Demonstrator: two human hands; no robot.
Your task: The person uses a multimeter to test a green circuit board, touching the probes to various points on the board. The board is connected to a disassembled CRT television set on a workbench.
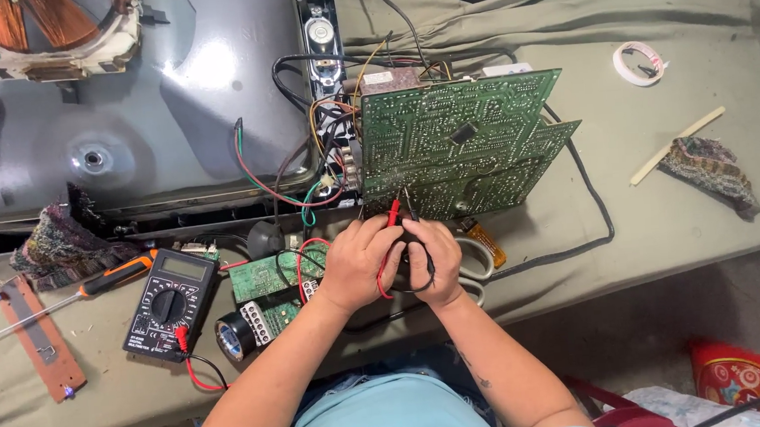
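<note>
Head-worn view, steeply down, close.

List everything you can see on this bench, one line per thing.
circuit board: one large, green, centre, propped up
red probe: one, tip on the board
black probe: one, beside the red
multimeter: one, black, left of the hands
screwdriver: one, orange and black handle, far left
small circuit boards: two, green, by the meter
picture tube: one, grey, upper left
tape roll: one, white, upper right
cloth: one, dark, right
left hand: holds red probe
right hand: holds black probe
</note>
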